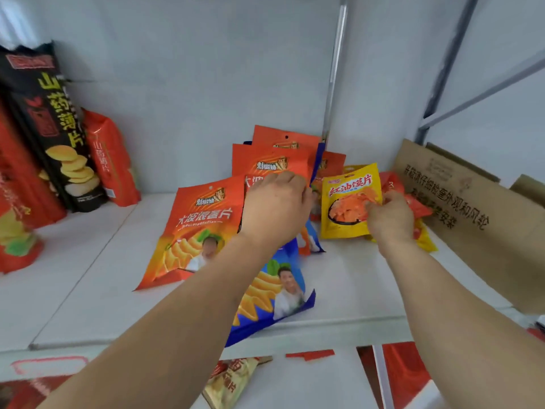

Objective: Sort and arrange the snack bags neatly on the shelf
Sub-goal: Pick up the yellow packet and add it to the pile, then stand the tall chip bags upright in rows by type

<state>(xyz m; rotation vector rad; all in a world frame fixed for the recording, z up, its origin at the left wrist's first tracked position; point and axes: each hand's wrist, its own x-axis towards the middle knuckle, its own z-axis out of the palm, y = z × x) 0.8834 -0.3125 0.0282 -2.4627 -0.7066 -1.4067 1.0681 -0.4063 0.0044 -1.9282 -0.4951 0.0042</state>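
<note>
Nearest the shelf [88,290] edge, a blue chip bag [271,293] lies flat under the left forearm. Just beyond it an orange chip bag [197,231] leans back against more orange bags [274,154] standing behind. The left hand [272,208] curls its fingers over the top of one of those. The right hand [389,215] pinches a yellow snack bag [345,202] at its edge. A cardboard box [460,202] sits at the right, and tall black and red bags [50,128] stand at far left.

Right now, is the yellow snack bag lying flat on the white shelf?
No, the yellow snack bag stands upright, gripped by the right hand.
</note>
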